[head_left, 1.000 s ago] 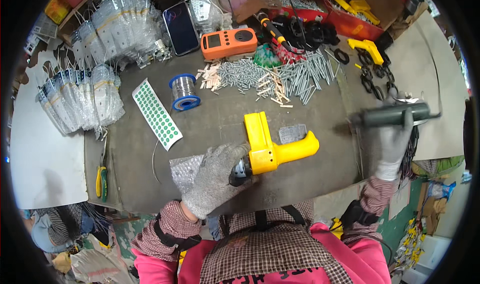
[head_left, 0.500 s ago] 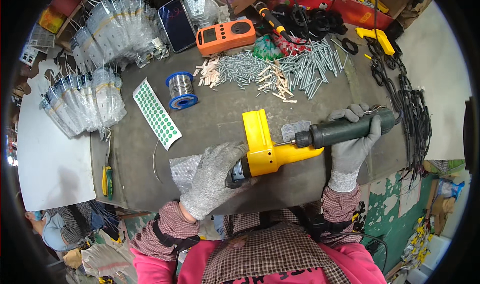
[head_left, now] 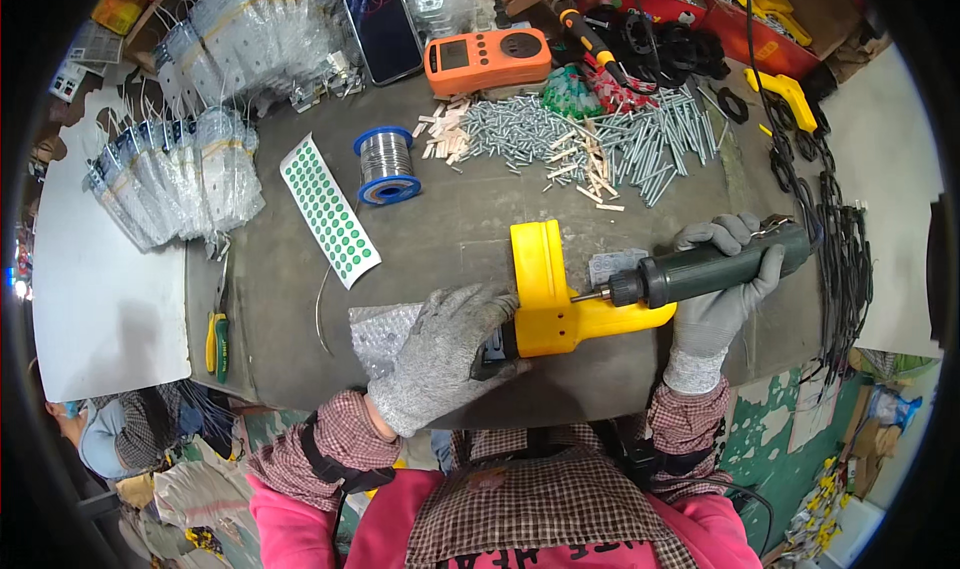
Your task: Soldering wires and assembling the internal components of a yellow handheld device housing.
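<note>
My left hand (head_left: pixel 440 354), in a grey knit glove, is closed round the black end of a yellow plastic housing (head_left: pixel 545 289) with a long tapering handle. My fingers partly hide that black end. In my gloved right hand (head_left: pixel 715 289) lies a dark green electric screwdriver (head_left: pixel 690 272), held nearly level and pointing left. Its thin bit reaches the right side of the housing, just above the handle; whether the tip sits in a screw I cannot tell. Under my left wrist lies a piece of bubble wrap (head_left: pixel 378 337).
Beyond the hands are heaped screws (head_left: pixel 650 149), wooden pegs (head_left: pixel 447 134), a solder spool (head_left: pixel 386 164), a green-dotted sticker sheet (head_left: pixel 330 209), an orange meter (head_left: pixel 488 61) and a phone (head_left: pixel 385 29). Bubble-wrapped packs (head_left: pixel 180 179) stand left, above pliers (head_left: pixel 217 344). Black cables (head_left: pixel 845 259) hang right.
The table and its contents have shifted rightward in the view. Both hands keep their grips, and the screwdriver's bit remains against the yellow housing.
</note>
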Demonstrator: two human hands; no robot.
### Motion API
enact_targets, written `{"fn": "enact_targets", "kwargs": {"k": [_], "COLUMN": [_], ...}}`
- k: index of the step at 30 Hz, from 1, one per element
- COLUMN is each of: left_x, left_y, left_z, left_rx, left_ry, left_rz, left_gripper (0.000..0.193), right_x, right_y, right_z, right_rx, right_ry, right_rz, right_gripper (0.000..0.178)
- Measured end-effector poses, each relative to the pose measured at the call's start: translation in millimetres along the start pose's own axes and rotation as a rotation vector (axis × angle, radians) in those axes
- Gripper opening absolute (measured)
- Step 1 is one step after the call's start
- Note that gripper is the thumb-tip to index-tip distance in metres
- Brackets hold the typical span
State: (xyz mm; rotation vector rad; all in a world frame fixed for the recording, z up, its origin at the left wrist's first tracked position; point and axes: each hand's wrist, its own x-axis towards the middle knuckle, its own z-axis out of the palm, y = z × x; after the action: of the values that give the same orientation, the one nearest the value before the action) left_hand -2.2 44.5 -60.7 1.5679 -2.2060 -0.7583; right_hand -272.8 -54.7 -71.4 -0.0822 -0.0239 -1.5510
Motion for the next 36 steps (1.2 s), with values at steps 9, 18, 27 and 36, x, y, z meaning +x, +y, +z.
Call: {"fn": "enact_targets", "kwargs": {"k": [9,18,27,36], "left_x": [-0.3,6.6,-23.1,-20.7], "left_y": [-6.0,0.4,-21.7,-16.8], "left_z": [1.7,-8.7,-13.3,-7.0], "left_rx": [-0.014,-0.027,0.498,0.446], "left_ry": [0.040,0.066,-0.014,0.011], "left_rz": [0.025,-0.007,0.315,0.314], "left_gripper": [0.071,0.068,0.047,0.045], "right_x": [3.9,5.7,-20.0,-19.4], "right_y": [6.0,5.5,-7.6,-4.9], "right_z": [1.7,8.5,2.3,0.7], "right_rx": [0.044,-0.046,0.104,0.146], "right_ry": [0.026,0.018,-0.113,-0.148], "right_rz": [0.046,0.004,0.005,0.012], "right_gripper": [0.031,0.032,0.031,0.034]}}
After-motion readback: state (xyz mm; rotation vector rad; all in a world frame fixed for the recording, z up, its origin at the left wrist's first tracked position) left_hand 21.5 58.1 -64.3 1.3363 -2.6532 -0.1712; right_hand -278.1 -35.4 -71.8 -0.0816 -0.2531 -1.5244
